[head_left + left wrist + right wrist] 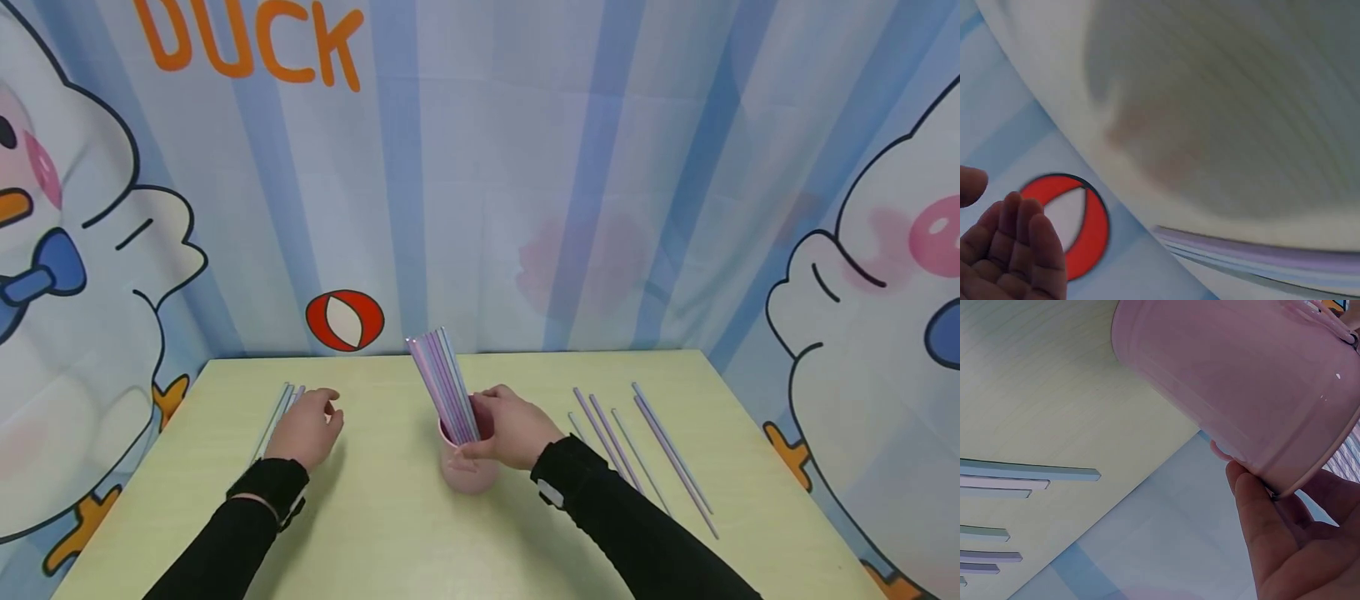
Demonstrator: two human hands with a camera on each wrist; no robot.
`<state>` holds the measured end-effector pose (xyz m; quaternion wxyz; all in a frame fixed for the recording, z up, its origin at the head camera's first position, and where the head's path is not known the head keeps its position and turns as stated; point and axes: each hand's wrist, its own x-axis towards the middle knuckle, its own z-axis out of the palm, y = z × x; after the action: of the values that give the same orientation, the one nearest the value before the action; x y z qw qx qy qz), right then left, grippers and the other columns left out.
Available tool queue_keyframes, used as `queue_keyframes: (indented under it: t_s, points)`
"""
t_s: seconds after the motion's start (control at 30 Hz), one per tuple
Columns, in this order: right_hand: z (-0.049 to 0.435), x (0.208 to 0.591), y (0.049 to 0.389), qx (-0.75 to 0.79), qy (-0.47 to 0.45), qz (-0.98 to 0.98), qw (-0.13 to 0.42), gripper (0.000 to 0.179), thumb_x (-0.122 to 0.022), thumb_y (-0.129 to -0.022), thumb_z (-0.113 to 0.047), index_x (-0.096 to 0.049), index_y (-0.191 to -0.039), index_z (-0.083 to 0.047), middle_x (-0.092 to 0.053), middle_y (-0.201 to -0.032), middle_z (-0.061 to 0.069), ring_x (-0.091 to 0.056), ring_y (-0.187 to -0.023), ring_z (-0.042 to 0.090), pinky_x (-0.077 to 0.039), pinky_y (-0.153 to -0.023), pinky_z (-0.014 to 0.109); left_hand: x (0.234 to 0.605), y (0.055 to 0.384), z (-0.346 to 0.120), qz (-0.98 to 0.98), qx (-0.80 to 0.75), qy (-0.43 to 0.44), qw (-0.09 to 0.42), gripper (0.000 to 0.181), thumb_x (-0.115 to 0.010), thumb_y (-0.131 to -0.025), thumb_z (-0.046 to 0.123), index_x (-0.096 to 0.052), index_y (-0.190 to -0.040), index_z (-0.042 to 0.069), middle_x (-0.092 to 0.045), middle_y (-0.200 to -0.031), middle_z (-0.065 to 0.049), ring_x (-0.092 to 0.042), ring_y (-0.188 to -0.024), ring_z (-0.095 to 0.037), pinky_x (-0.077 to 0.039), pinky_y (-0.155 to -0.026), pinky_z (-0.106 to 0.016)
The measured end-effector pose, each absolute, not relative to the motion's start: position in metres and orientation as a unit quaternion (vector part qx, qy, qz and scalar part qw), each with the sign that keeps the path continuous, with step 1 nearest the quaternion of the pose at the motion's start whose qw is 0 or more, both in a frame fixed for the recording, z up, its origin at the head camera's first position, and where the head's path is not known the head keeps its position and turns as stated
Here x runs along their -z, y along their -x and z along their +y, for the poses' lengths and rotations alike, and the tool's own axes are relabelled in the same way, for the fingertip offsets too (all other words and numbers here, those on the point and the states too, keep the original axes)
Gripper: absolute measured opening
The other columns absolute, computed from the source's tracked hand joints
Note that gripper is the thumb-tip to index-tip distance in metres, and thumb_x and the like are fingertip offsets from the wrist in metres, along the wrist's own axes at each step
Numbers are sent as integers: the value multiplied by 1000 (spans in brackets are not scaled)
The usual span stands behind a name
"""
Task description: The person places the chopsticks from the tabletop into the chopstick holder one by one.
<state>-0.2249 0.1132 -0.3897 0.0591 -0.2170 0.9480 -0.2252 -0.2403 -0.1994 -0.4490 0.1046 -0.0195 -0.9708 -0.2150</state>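
A pink cup (467, 473) with small side handles stands upright on the table, holding a bundle of pastel purple and blue straws (442, 383) that lean left. My right hand (517, 429) grips the cup at its rim, the thumb across the front. In the right wrist view, fingers (1257, 519) touch the cup wall (1229, 381) near the rim. Over on the left, my left hand (307, 429) hovers above the table, holding nothing, its fingers loosely bent. Partly hidden beside it lie a few straws (273, 421), whose ends (1254, 253) also show in the left wrist view.
Several loose straws (675, 458) lie spread on the table (375, 533) right of the cup, some partly behind my right forearm. A curtain (480, 167) with duck figures and a printed red ball (345, 321) hangs behind the table's far edge.
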Motion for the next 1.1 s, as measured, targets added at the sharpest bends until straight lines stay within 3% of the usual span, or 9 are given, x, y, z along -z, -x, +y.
queue_keyframes:
  t_s: [0.13,0.33,0.53,1.1]
  points:
    - [113,390,225,226,216,948,60,81,-81,-73,-47,-54,-141,-11,-53,-130,9,-57,-110,23,-49,-98,41,457,242,-223,-979,177,5,99,34,-61,-91,9,-61,-118,-12,-64,-103,-28,-59,-101,-44,-50,-84,-56]
    - [113,391,225,228,214,948,59,82,-81,-73,-48,-54,-141,-11,-53,-131,9,-56,-110,23,-48,-98,41,468,243,-244,-985,149,-38,78,34,-62,-90,7,-62,-118,-12,-57,-109,-35,-57,-95,-50,-51,-79,-61]
    - [114,392,225,229,213,948,56,84,-81,-72,-50,-54,-142,-11,-53,-131,8,-57,-110,22,-49,-97,40,469,241,-250,-989,128,-56,58,29,-62,-90,7,-62,-111,-13,-54,-103,-34,-56,-84,-46,-51,-68,-60]
    - [115,392,225,223,216,949,60,84,-80,-73,-49,-53,-142,-11,-52,-133,9,-57,-111,23,-48,-99,41,466,238,-251,-992,106,-66,13,27,-56,-92,7,-63,-109,-13,-53,-98,-31,-55,-77,-42,-49,-66,-57]
